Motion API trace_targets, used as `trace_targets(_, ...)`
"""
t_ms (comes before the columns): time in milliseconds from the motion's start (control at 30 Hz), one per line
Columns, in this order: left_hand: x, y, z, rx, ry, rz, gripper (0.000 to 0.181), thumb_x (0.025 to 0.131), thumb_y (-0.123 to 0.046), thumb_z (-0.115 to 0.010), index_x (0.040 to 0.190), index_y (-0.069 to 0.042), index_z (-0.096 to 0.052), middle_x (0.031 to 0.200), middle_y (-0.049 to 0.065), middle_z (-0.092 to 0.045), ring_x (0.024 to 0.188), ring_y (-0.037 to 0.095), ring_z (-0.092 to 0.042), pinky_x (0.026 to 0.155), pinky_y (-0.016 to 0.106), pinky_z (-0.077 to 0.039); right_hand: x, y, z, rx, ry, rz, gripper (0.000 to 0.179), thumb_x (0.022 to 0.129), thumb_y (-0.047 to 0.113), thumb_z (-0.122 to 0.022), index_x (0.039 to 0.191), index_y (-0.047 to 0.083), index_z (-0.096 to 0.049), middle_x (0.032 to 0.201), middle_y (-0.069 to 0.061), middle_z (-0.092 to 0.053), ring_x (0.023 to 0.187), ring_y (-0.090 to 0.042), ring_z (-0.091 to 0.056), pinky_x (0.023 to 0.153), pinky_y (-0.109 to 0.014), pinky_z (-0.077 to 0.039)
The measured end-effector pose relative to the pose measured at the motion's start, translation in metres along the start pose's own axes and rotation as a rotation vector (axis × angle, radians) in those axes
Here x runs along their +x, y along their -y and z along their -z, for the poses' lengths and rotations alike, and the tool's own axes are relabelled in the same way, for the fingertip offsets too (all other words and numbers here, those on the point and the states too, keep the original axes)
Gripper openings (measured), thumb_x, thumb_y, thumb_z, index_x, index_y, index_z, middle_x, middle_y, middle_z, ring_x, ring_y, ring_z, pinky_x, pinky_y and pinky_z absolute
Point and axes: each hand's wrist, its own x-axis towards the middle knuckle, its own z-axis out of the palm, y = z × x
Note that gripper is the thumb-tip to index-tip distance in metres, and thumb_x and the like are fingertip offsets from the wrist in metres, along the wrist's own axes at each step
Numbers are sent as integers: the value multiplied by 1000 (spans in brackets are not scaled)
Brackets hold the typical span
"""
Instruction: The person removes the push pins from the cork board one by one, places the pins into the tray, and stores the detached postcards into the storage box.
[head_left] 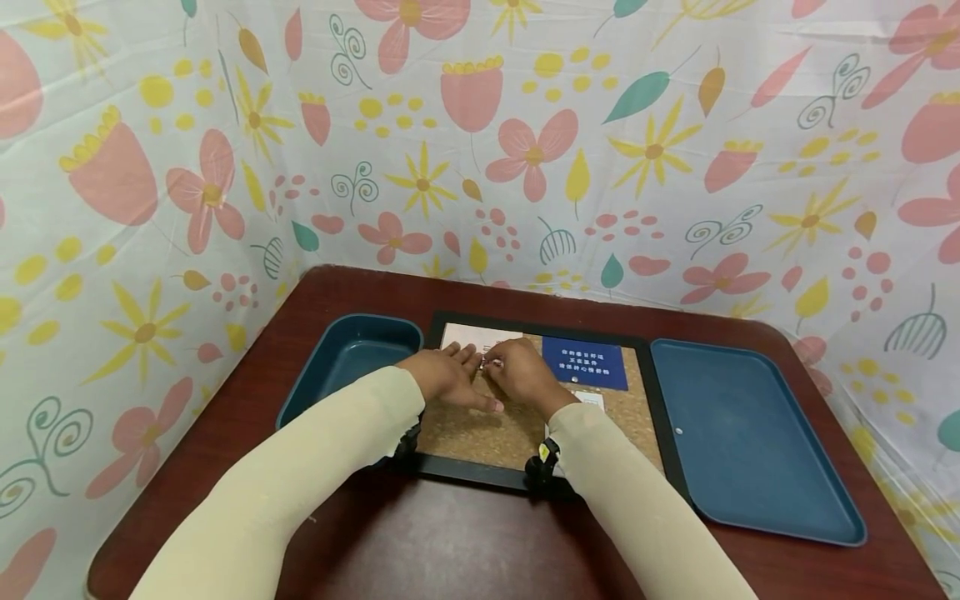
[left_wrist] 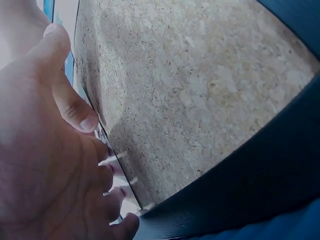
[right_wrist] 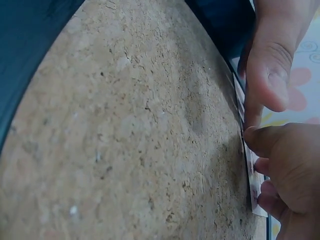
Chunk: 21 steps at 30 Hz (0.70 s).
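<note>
A pale pink card point(head_left: 465, 335) lies at the top left of a black-framed cork board point(head_left: 480, 437). My left hand point(head_left: 442, 375) rests over its lower left part, fingers straight, thumb pointing right; in the left wrist view the fingers point(left_wrist: 107, 172) reach over the card's edge. My right hand point(head_left: 521, 375) is beside it with bent fingers, pinching something small and pale at the card's lower edge; I cannot tell what it is. In the right wrist view my right hand point(right_wrist: 295, 170) touches the card's edge point(right_wrist: 254, 187), with the left thumb point(right_wrist: 272, 92) close above.
A dark blue card point(head_left: 585, 361) with white writing is on the board's upper right, with a white card point(head_left: 590, 400) below it, partly behind my right arm. A deep blue tray point(head_left: 315, 367) stands left, a flat blue tray point(head_left: 757, 442) right. Patterned cloth point(head_left: 525, 100) hangs behind the table.
</note>
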Motion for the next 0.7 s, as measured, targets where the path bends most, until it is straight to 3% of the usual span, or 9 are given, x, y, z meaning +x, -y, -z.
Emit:
trace_targets(267, 0, 2, 0, -31, 24, -3, 116, 83, -94, -31, 166, -19, -1, 172, 3, 4, 157, 29, 3, 124, 49, -12, 2, 3, -3, -14, -14, 6, 8, 97, 10, -72, 95, 9, -80, 99, -2, -75, 105, -25, -66, 106, -47, -43)
trace_targets(700, 4, 3, 2, -13, 47, -37, 116, 84, -93, -31, 166, -15, -2, 171, 6, 2, 157, 28, 4, 125, 41, -4, 11, 7, -12, -50, -34, -51, 31, 97, 9, -71, 66, 16, -68, 77, 2, -68, 79, -20, -62, 80, -40, -51)
